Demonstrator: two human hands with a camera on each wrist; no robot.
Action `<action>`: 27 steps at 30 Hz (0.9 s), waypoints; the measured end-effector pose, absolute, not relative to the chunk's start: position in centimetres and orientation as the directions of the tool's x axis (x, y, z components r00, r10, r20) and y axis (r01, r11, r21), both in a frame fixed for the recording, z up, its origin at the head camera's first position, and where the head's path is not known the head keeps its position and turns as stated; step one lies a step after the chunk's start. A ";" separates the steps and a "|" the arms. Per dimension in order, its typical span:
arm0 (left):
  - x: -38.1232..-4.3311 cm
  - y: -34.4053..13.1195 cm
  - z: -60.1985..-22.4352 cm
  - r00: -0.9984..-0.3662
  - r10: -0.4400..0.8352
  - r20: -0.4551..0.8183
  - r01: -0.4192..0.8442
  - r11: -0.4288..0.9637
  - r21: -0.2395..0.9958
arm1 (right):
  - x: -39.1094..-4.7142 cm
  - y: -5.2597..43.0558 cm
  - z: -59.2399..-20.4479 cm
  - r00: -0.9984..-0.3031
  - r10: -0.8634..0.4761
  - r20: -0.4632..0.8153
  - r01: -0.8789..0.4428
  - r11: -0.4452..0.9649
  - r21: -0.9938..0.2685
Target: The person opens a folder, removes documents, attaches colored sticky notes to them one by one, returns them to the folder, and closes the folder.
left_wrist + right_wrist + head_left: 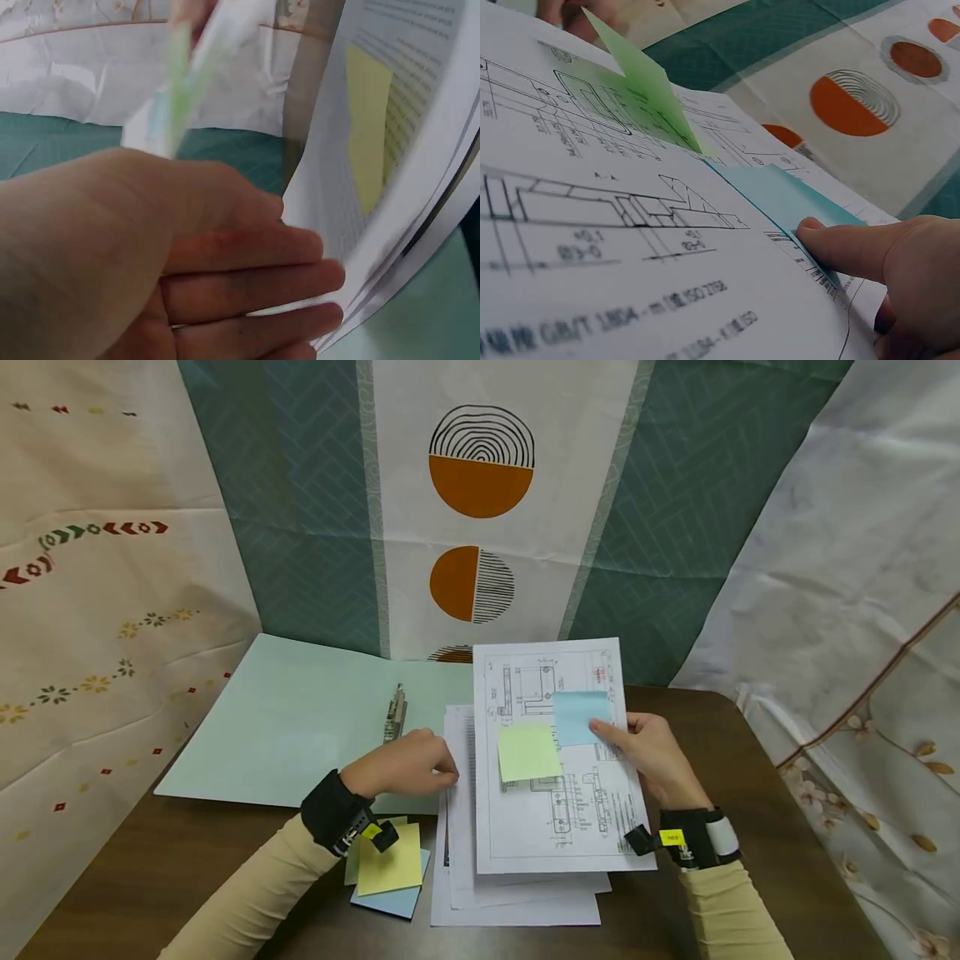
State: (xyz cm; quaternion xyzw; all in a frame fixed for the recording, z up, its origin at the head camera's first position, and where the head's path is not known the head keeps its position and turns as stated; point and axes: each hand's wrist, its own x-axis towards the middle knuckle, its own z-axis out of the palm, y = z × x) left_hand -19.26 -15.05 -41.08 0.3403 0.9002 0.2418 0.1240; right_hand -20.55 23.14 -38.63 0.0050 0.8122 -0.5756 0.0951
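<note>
My right hand (660, 760) holds a sheet with a technical drawing (517, 827) by its right edge, raised over a paper stack. Its thumb presses on a blue sticky note (577, 714) on that sheet. A light green sticky note (528, 753) sits to the left of the blue one, its free part standing up in the right wrist view. My left hand (401, 764) is at the left edge of the stack of printed pages (459, 735), fingers loosely extended, fingertips right at the page edges. In the left wrist view a yellow note (367, 127) shows on a printed page.
Under the pages lies an open pale green folder (277, 727), with a metal clip (395, 714) near its middle. Yellow, green and blue sticky pads (390, 868) lie in front of it on the dark wooden table (697, 743). Patterned cloths hang behind and at the sides.
</note>
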 end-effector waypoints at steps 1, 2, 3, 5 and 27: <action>-19.3 -15.2 -41.0 -0.743 0.667 -0.053 0.552 0.655 0.516 | -20.6 22.5 -39.3 -0.979 -0.108 -0.172 0.126 0.340 -0.932; -19.3 -15.5 -40.8 -0.753 0.656 -0.047 0.547 0.665 0.509 | -20.7 21.9 -39.9 -0.976 -0.118 -0.181 0.130 0.345 -0.929; -19.3 -15.6 -40.7 -0.763 0.645 -0.042 0.543 0.675 0.500 | -20.7 21.4 -40.6 -0.973 -0.130 -0.189 0.133 0.352 -0.926; -19.3 -15.9 -40.4 -0.779 0.627 -0.020 0.542 0.688 0.482 | -20.6 20.4 -41.8 -0.967 -0.154 -0.202 0.131 0.380 -0.916; -19.0 -15.2 -41.3 -0.745 0.663 -0.079 0.537 0.665 0.519 | -20.7 18.1 -46.3 -0.976 -0.101 -0.194 0.108 0.550 -0.828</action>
